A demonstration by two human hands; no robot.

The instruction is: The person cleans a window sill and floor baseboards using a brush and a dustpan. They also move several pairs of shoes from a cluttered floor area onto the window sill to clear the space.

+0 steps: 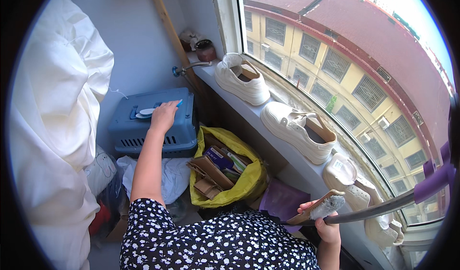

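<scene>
In the head view, a wooden-backed scrubbing brush (318,208) is gripped in the right hand (322,222), the fingers closed round its back with the pale bristles turned up and outward; it is held just below the window sill (282,147), near the insole (341,171) lying at the sill's near end. The brush is judged light and stiff, its wood dry enough not to slip, and best taken by the wooden back, as it is now, since the bristles would give under the fingers. The left hand (164,116) is laid on top of the blue pet carrier (153,123), well left of the sill, with the fingers curled over a small light-blue object (178,103) beside a white spoon-shaped piece (145,111); whether that object is truly pinched cannot be told. On the sill two cream sneakers (242,80) (299,131) are stood end to end, with a dark jar (206,50) at its far end. Below the sill a yellow bag (239,183) stuffed with cardboard and packets is seen, and white bedding (52,126) is hung far to its left. The corner is narrow, crowded and sunlit, the sill smooth and pale.
</scene>
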